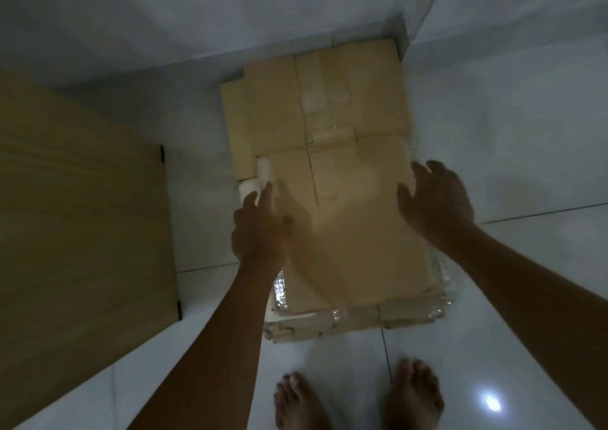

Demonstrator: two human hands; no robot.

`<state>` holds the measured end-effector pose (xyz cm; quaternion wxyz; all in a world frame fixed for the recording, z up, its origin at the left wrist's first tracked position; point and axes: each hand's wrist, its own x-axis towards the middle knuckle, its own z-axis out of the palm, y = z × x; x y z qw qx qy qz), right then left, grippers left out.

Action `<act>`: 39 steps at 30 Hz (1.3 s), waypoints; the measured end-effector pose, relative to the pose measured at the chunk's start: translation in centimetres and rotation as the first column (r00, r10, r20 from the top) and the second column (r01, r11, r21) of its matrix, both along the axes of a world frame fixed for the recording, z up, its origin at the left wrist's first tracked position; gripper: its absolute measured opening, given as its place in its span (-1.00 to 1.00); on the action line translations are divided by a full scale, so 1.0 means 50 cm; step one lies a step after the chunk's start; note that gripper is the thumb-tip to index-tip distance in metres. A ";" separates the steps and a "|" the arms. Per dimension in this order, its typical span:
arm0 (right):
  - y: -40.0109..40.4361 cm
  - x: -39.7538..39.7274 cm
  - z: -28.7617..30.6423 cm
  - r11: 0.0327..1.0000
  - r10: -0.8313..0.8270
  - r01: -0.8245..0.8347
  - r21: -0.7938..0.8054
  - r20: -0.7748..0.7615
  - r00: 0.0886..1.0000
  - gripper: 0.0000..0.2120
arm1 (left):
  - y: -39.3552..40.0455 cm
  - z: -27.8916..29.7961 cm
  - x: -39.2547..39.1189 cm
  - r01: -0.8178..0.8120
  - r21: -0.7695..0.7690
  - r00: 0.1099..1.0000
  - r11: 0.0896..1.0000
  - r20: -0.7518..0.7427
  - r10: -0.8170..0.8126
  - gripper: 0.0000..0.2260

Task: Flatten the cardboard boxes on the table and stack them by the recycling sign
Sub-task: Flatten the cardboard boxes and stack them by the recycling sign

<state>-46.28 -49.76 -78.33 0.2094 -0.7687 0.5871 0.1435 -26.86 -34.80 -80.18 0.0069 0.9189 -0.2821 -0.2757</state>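
Both bare arms reach forward and down. The left hand (260,228) is palm down, fingers extended. The right hand (436,199) is spread, fingers loosely apart. Bare feet (358,396) stand below.

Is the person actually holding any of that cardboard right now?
No. Both the left hand and right hand hover open over the flattened cardboard stack, gripping nothing.

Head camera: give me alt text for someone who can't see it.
Both open hands, left hand and right hand, reach down over a stack of flattened cardboard boxes on the white tiled floor in a corner. A wooden table stands left; bare feet show below.
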 end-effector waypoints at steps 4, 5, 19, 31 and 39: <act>0.067 0.000 0.229 0.984 0.175 -0.175 -0.025 -0.022 0.984 -0.49 | 0.062 0.237 -0.031 0.169 0.052 0.983 0.984 0.061 -0.172 -0.44; 0.089 0.004 0.305 0.979 0.199 -0.199 -0.043 -0.012 0.980 -0.50 | 0.075 0.315 -0.041 0.180 0.037 0.979 0.983 0.086 -0.183 -0.45; 0.508 0.176 1.220 0.849 0.527 -0.501 -0.171 0.198 0.826 -0.47 | 0.488 1.260 -0.017 -0.072 -0.232 0.968 0.970 0.217 0.124 -0.55; 1.138 0.595 1.404 0.543 0.840 -0.784 -0.302 0.214 0.499 -0.50 | 1.208 1.411 0.294 -0.383 -0.182 0.800 0.905 0.424 0.424 -0.44; 1.470 0.961 1.529 0.405 0.905 -0.812 -0.420 0.308 0.292 -0.47 | 1.566 1.536 0.591 -0.531 -0.334 0.599 0.779 0.502 0.624 -0.45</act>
